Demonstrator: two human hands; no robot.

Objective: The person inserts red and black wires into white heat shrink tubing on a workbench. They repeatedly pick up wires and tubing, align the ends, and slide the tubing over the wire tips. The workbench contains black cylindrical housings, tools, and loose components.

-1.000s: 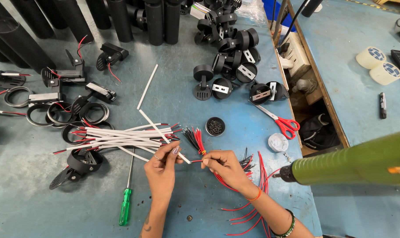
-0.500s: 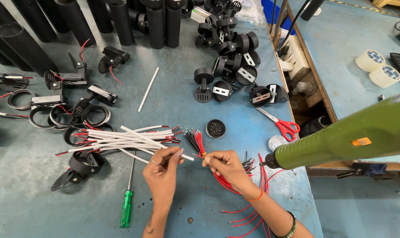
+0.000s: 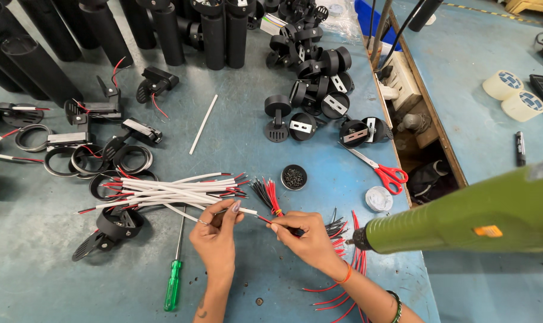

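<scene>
Your left hand (image 3: pixel 214 230) pinches a white sleeved cable (image 3: pixel 238 209) with red and black wire ends; your right hand (image 3: pixel 307 236) wears an orange thread and a green bangle at the wrist. The table (image 3: pixel 235 149) under you is worn blue-grey, mottled with dark specks. The bundle of cables (image 3: pixel 164 192) is white, tipped red and black. Loose wires (image 3: pixel 343 281) by your right wrist are red, some black. The screwdriver (image 3: pixel 174 284) has a clear green handle. The scissors (image 3: pixel 386 173) have red handles. The tubes (image 3: pixel 223 30) and the fittings (image 3: pixel 319 90) are matte black, some with silver plates. The power tool (image 3: pixel 462 221) is olive green with an orange mark. The tape rolls (image 3: pixel 513 96) are cream with blue printing.
</scene>
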